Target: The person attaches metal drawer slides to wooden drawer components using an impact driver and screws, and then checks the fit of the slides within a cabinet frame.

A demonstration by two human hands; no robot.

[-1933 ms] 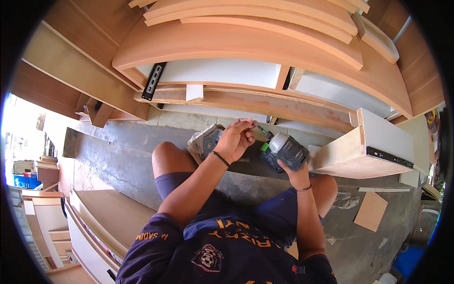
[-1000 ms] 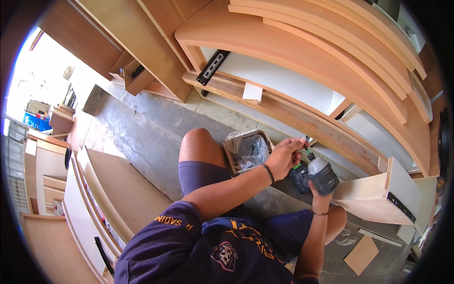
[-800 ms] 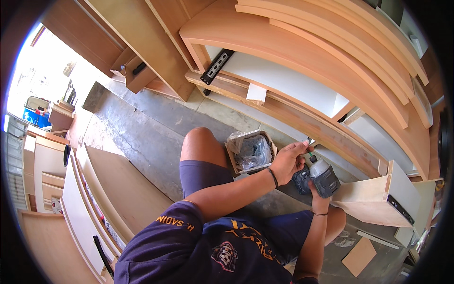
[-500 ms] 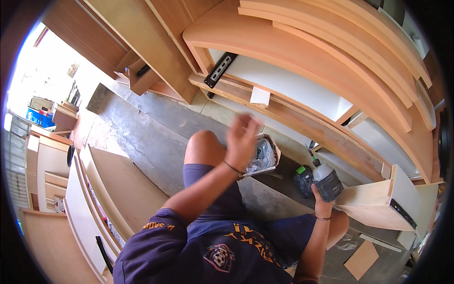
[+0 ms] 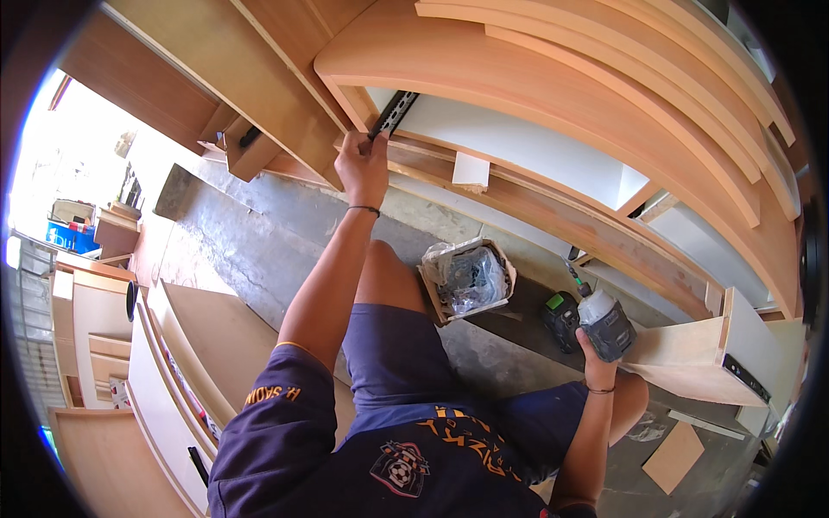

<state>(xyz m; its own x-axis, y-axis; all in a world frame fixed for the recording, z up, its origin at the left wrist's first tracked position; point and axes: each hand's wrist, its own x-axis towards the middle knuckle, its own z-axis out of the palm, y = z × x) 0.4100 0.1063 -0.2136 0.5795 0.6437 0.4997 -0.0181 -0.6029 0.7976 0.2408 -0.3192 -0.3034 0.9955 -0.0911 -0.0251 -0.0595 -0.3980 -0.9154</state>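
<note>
My left hand (image 5: 362, 173) is raised to the cabinet, fingers closed around the near end of a black metal drawer slide (image 5: 400, 112). The slide lies at the left end of the cabinet's opening (image 5: 518, 138), and its gripped end is hidden by my fingers. In my right hand (image 5: 596, 367) is a cordless drill (image 5: 607, 324), grey and black with a green-marked battery (image 5: 561, 319), its bit pointing toward the cabinet. Between my hands, near my left knee, an open cardboard box (image 5: 439, 268) holds clear plastic bags (image 5: 473, 276) of small dark pieces.
A small white-faced block (image 5: 471, 171) rests on the cabinet's lower rail. Right of the drill stands a wooden drawer (image 5: 682, 354) with a black slide on its side. Panels (image 5: 216, 345) lean at the left. A thin wood offcut (image 5: 673, 457) lies on the floor.
My left hand has moved from above the box up and left to the drawer slide and closed on its end. The drill stays in my right hand, nearly unmoved.
</note>
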